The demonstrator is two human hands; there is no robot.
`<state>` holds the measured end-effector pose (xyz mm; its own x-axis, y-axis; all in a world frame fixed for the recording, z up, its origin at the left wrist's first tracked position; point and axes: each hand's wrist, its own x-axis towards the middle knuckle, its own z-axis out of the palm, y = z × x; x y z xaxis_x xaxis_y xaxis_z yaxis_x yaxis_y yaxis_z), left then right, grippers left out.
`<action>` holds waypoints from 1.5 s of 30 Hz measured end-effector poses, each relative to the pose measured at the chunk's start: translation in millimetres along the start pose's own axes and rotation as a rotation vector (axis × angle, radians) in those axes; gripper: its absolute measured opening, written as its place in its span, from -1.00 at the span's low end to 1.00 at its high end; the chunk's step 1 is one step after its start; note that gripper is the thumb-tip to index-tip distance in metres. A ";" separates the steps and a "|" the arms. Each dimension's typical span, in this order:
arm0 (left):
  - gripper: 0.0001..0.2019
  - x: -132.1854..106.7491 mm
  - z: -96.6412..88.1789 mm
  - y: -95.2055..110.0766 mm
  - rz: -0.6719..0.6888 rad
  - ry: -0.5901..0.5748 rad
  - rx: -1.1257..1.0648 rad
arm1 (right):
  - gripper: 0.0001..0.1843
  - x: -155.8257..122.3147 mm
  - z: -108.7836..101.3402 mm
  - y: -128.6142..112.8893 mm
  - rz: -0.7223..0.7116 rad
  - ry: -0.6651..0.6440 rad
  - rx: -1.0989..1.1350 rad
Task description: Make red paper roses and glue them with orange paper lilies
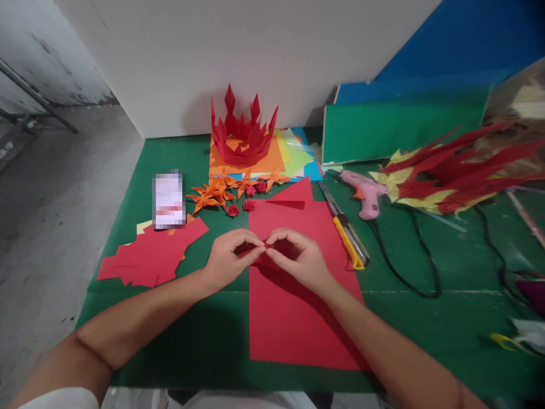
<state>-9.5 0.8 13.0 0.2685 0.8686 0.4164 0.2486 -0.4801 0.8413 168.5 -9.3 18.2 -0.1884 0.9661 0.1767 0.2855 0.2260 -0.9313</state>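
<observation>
Over a large red paper sheet, my left hand and my right hand meet fingertip to fingertip. Both are closed in a pinch on a small rolled piece of red paper, mostly covered by the fingers. Just beyond the hands lie several small red paper roses beside orange paper flowers. A folded piece of red paper rests at the top of the sheet. To the right of the sheet is a yellow utility knife with its blade out.
A red paper crown stands on coloured paper at the back. Red paper pieces and a blurred-out phone-like object lie left. On the right are a pink glue gun with a black cord, red-and-yellow paper flames and yellow-handled scissors.
</observation>
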 end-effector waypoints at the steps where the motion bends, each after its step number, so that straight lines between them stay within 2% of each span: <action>1: -0.98 -0.2 0.1 -0.3 -0.023 -0.001 -0.002 | -0.95 0.1 0.0 -0.1 0.014 0.001 0.004; 7: -0.95 0.0 0.9 0.9 -0.196 -0.014 -0.045 | -0.93 0.3 0.7 -0.3 0.075 0.008 0.052; 16: -0.93 0.4 2.3 3.1 -0.282 -0.042 -0.156 | -0.92 0.0 1.8 1.1 0.108 0.001 0.105; 21: -0.89 -0.5 4.4 3.5 -0.320 -0.094 -0.162 | -0.91 -0.1 2.5 1.1 0.107 0.024 0.104; 31: -0.99 -1.9 2.4 2.5 -0.199 -0.081 -0.052 | -0.90 -0.8 1.6 -4.3 -0.035 0.013 -0.027; 35: -0.98 -1.7 2.1 2.0 -0.202 -0.101 -0.060 | -0.89 0.3 0.5 -5.6 -0.088 -0.009 -0.010; 38: -0.97 -2.4 2.9 1.4 -0.247 -0.136 -0.081 | -0.88 1.0 0.5 -6.3 -0.099 -0.029 0.017; 41: -0.94 -3.0 4.5 1.3 -0.338 -0.155 -0.143 | -0.88 1.0 1.2 -4.5 -0.051 -0.029 0.056; 45: -0.82 -0.3 5.7 -0.2 -0.483 -0.063 -0.312 | -0.83 0.0 2.2 1.3 0.065 0.008 0.086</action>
<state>-4.3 0.0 10.9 0.2499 0.9668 -0.0531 0.0726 0.0359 0.9967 166.8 -9.3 16.3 -0.1645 0.9793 0.1176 0.2151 0.1519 -0.9647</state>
